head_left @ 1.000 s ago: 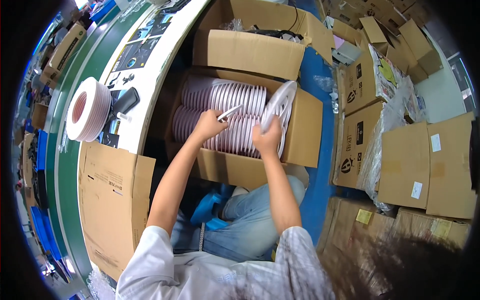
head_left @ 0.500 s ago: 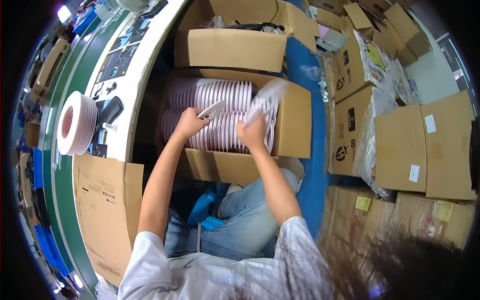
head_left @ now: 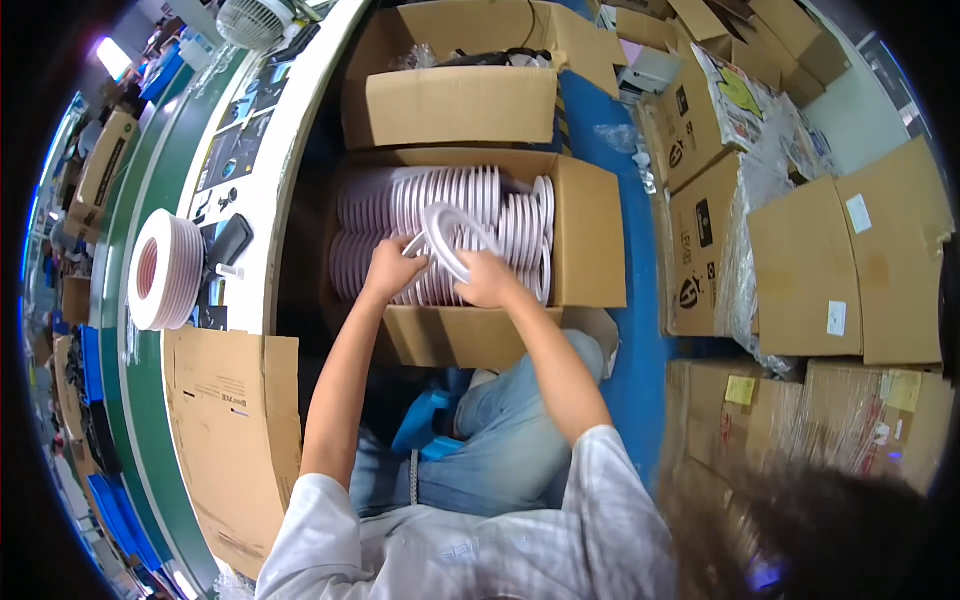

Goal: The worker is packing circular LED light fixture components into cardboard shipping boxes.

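Note:
Over an open cardboard box (head_left: 590, 235) packed with rows of pale pinkish-white rings (head_left: 445, 197), both my hands are at work. My right hand (head_left: 488, 279) is closed on the lower edge of a flat white ring (head_left: 440, 232), which stands tilted with its round opening showing. My left hand (head_left: 394, 268) grips another white ring, seen nearly edge-on, just left of the first. The two held rings overlap from this angle, and I cannot tell whether they touch. My fingertips are partly hidden behind the rings.
On the white bench (head_left: 262, 180) to the left stands a stack of white rings (head_left: 160, 270) beside a black device (head_left: 230, 240). Another open box (head_left: 460, 105) sits beyond mine. Cartons (head_left: 700, 240) and plastic wrap line the right side. A blue stool part (head_left: 420, 420) shows between my legs.
My right hand has swung its ring down and leftward, close to my left hand. The ring in my left hand has tilted more upright. The whole view has shifted slightly.

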The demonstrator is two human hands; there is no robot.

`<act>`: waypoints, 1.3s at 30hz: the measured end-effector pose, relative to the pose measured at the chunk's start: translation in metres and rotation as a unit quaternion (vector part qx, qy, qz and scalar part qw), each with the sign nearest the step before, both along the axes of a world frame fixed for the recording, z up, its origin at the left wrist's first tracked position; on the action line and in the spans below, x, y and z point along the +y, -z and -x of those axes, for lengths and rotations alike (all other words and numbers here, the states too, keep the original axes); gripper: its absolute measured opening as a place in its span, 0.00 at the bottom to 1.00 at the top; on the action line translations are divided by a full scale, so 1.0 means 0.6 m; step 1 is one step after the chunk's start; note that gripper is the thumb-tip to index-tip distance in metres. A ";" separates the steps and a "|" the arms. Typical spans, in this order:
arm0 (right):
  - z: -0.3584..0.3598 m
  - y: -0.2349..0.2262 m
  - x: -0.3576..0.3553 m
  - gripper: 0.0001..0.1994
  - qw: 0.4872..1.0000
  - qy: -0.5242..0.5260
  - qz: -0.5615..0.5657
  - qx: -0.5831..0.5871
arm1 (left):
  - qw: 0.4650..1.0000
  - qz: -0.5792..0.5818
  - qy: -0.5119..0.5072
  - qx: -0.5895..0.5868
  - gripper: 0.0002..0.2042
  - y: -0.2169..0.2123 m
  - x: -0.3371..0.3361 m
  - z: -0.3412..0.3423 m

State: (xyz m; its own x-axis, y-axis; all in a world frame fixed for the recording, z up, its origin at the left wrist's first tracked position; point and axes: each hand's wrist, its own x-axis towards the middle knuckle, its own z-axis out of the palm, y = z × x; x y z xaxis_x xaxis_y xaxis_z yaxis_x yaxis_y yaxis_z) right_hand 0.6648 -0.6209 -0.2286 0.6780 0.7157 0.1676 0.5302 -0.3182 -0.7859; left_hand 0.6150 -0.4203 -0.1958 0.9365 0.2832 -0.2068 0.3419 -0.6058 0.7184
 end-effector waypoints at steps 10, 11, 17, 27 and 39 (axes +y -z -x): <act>-0.011 0.056 -0.008 0.10 0.975 0.081 0.023 0.203 | 0.897 -0.152 -0.061 -0.411 0.17 -0.118 -0.060 0.028; -0.001 0.053 0.012 0.10 0.990 0.043 0.004 0.135 | 0.933 -0.263 0.059 -0.240 0.15 -0.092 -0.042 0.035; -0.004 0.083 0.029 0.12 0.957 0.002 0.021 0.288 | 0.933 -0.190 -0.083 -0.294 0.08 -0.077 -0.073 0.034; -0.003 0.061 0.037 0.10 0.891 0.066 -0.188 0.407 | 0.951 -0.263 0.057 -0.149 0.10 -0.031 -0.038 0.050; -0.011 0.021 0.016 0.22 0.707 0.052 -0.483 0.514 | 0.765 0.579 -0.243 -0.143 0.33 0.126 0.050 0.063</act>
State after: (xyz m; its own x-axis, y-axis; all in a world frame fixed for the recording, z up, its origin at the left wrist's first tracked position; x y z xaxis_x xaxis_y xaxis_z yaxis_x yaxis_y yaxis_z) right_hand 0.6714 -0.6110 -0.2414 0.8375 0.5412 -0.0755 -0.4659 0.6353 -0.6159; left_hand 0.5775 -0.3904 -0.2714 0.8330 0.3935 -0.3890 0.0544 0.6414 0.7653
